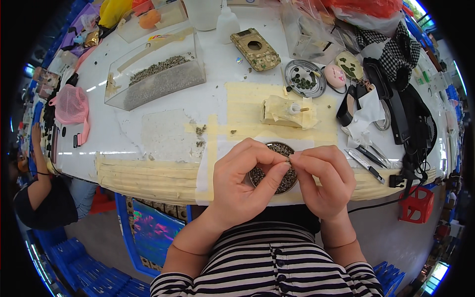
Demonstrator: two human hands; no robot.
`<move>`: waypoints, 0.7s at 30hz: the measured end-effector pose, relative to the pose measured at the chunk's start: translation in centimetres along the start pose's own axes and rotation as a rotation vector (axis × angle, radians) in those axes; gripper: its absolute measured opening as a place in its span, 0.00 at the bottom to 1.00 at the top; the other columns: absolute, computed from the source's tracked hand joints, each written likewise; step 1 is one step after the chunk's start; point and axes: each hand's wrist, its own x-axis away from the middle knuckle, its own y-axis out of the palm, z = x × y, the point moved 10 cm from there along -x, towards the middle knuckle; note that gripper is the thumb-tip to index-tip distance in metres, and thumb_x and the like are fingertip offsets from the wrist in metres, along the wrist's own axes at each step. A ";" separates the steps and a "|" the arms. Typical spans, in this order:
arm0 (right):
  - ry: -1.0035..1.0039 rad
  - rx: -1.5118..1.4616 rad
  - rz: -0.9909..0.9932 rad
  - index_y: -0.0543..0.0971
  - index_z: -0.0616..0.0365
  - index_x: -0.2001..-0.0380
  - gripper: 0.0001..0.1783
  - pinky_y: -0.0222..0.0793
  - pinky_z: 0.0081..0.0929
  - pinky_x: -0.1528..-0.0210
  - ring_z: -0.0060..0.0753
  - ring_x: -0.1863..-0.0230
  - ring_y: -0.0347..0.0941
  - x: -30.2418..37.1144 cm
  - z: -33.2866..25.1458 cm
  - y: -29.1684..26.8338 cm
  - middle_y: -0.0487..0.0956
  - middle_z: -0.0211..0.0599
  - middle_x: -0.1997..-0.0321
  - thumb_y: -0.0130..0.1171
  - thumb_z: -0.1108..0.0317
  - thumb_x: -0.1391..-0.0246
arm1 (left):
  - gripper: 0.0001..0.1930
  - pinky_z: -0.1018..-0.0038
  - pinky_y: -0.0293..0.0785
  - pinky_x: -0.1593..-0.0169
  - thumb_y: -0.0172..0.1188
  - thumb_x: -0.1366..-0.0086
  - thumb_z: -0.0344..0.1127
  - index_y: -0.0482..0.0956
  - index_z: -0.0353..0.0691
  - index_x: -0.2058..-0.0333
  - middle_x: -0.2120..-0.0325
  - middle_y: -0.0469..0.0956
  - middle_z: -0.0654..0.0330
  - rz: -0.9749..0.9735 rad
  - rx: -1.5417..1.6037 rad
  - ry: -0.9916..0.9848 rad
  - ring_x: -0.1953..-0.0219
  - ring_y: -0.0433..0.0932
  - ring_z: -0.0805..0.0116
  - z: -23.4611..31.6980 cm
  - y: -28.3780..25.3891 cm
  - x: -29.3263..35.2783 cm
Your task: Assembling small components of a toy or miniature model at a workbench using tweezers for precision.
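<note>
My left hand (242,182) and my right hand (326,182) meet fingertip to fingertip, both pinched closed on a tiny greenish piece (288,161). Its exact kind is too small to make out, and the fingers partly cover it. Just beneath the hands, a round metal-rimmed dish (280,143) holds many small mottled grey-green parts. White paper (205,184) lies under the dish. Beyond the hands sits a tape-wrapped block (277,112) with a white cap-like part and a short stick on top. A camouflage toy tank hull (255,49) stands farther back.
A clear bin (199,75) of small parts stands at back left, near a pink mesh basket (72,105). At right are a round tin of dark green parts (311,90), tweezers (380,154), a craft knife (365,165) and black straps. Another person (47,198) sits at far left.
</note>
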 end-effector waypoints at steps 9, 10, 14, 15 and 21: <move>0.019 -0.016 -0.007 0.83 0.60 0.67 0.14 0.72 0.25 0.72 0.33 0.71 0.76 0.0 0.1 0.2 0.80 0.35 0.69 0.69 0.81 0.60 | 0.03 0.79 0.71 0.68 0.65 0.42 0.21 0.82 0.32 0.69 0.73 0.77 0.58 0.003 0.006 0.015 0.73 0.75 0.72 -0.1 0.0 0.0; 0.017 -0.014 -0.011 0.83 0.60 0.66 0.14 0.72 0.25 0.72 0.33 0.71 0.76 0.0 0.1 0.2 0.80 0.35 0.69 0.69 0.81 0.60 | 0.03 0.79 0.71 0.68 0.65 0.42 0.21 0.82 0.32 0.69 0.73 0.77 0.58 0.001 0.008 0.010 0.73 0.75 0.72 -0.1 0.0 0.0; 0.000 -0.005 -0.037 0.83 0.60 0.66 0.14 0.72 0.25 0.73 0.34 0.71 0.76 -0.1 0.2 0.2 0.80 0.35 0.69 0.69 0.81 0.60 | 0.03 0.79 0.71 0.68 0.65 0.42 0.21 0.81 0.32 0.69 0.74 0.77 0.58 -0.009 0.005 -0.007 0.73 0.75 0.72 -0.2 0.1 0.0; -0.001 -0.006 -0.041 0.83 0.60 0.66 0.14 0.72 0.26 0.73 0.34 0.71 0.76 0.0 0.2 0.2 0.80 0.35 0.69 0.68 0.81 0.60 | 0.03 0.79 0.71 0.68 0.65 0.42 0.21 0.81 0.32 0.69 0.74 0.77 0.58 -0.011 0.004 -0.004 0.73 0.75 0.72 -0.2 0.1 0.0; -0.005 -0.006 -0.058 0.81 0.61 0.67 0.13 0.72 0.27 0.72 0.35 0.71 0.76 0.0 0.2 0.3 0.79 0.36 0.69 0.68 0.81 0.60 | 0.03 0.79 0.71 0.68 0.65 0.43 0.21 0.81 0.32 0.69 0.74 0.77 0.58 -0.033 -0.010 0.001 0.74 0.75 0.72 -0.1 0.3 0.0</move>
